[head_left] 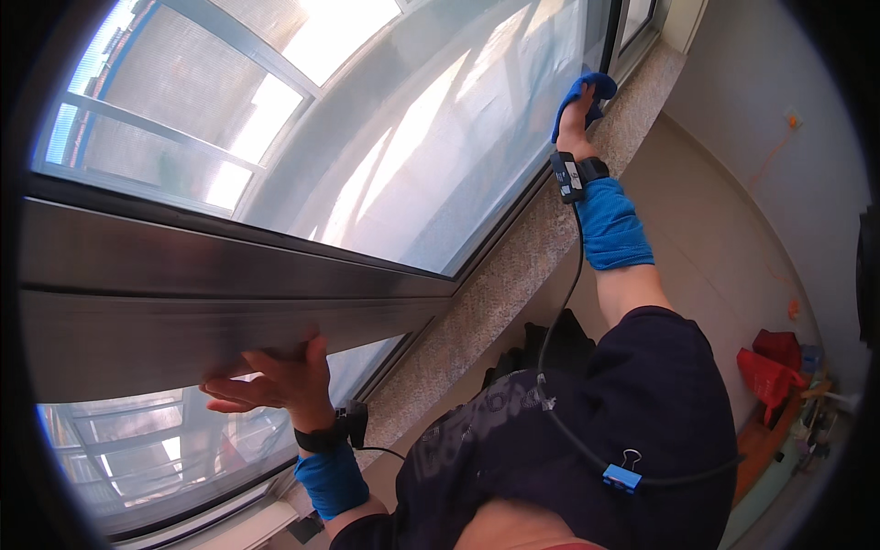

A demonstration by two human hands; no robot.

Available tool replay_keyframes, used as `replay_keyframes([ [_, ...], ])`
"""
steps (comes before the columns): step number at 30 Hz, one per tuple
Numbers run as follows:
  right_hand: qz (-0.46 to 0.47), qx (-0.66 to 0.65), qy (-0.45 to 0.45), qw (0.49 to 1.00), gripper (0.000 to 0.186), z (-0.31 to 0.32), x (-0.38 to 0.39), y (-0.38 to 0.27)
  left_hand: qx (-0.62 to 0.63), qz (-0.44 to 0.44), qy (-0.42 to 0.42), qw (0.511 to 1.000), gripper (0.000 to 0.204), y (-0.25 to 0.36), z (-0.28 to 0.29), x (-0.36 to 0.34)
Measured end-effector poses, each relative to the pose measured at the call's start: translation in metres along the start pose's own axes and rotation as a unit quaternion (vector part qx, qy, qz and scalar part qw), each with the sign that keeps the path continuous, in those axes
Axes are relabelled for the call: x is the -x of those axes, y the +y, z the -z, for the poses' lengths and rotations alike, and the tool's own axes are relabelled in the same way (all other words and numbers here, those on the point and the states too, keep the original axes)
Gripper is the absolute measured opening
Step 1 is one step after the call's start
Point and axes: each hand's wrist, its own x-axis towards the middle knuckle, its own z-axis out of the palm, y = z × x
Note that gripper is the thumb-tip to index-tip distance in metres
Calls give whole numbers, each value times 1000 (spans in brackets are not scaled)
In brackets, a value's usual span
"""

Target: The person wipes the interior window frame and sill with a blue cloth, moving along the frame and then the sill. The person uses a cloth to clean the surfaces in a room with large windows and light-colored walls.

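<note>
At the lower left, my left hand (pixel 280 378) rests against the dark metal frame (pixel 174 335) of a sliding window, its fingers spread and nothing in it. Far off to the right, my right hand (pixel 575 117) is closed around a blue cloth (pixel 598 87), pressing it against the lower right part of the window glass (pixel 431 156) beside the sill. The cloth bunches over my fingers and hides most of them. Each wrist carries a black strap with a small device, above a blue cuff.
A speckled stone sill (pixel 513 284) runs diagonally below the window. A black cable (pixel 570 293) hangs from my right wrist, held at my shirt by a blue binder clip (pixel 623 475). Red bags (pixel 770 371) lie at the right near a wooden shelf. An orange cord hangs on the wall.
</note>
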Motion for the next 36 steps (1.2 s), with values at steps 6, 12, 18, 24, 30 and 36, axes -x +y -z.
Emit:
replay_keyframes([
  [6, -2, 21, -24, 999, 70, -14, 126, -72, -4, -14, 1, 1000, 91, 4, 0, 6],
  [12, 6, 9, -72, 997, 76, -23, 270, -142, 32, -3, -16, 999, 83, 8, 0, 3],
  [18, -36, -30, -151, 987, 77, -21, 353, -189, 3, -6, -18, 1000, 78, 13, 5, -1],
  [24, -62, -7, -114, 992, 76, -29, 327, -187, 3, -3, -9, 1000, 77, 14, 3, -1],
  [30, 2, 49, -25, 998, 73, -32, 213, -157, 12, -13, -3, 1000, 79, 8, -1, 4],
  [36, 151, 161, 46, 974, 46, -28, 63, -101, -27, -27, 31, 999, 80, 6, 0, 3],
])
